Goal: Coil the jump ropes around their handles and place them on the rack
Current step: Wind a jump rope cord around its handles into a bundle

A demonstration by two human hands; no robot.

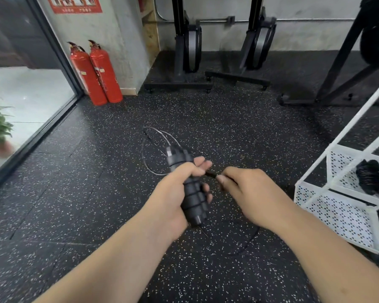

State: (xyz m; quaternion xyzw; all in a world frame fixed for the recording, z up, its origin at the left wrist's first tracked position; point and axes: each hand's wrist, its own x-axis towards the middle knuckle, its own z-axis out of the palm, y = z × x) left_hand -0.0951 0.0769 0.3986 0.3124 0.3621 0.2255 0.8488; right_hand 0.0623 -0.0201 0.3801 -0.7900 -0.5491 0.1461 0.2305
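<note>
My left hand (175,193) grips the handles (178,159) tight, over the floor (96,193) left of the rack (328,206). Right hand (247,193) pinches the rope (210,174) just beside them. Risk: if the pinch slackens, the coils (194,201) spring off, and the loose loop (143,149) could snag.

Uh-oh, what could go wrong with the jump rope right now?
1. The loose loop sticking out above the handles could spring free and undo the coils if the left hand relaxes its grip.
2. The right hand only pinches the rope, so it might slip out and go slack.
</note>
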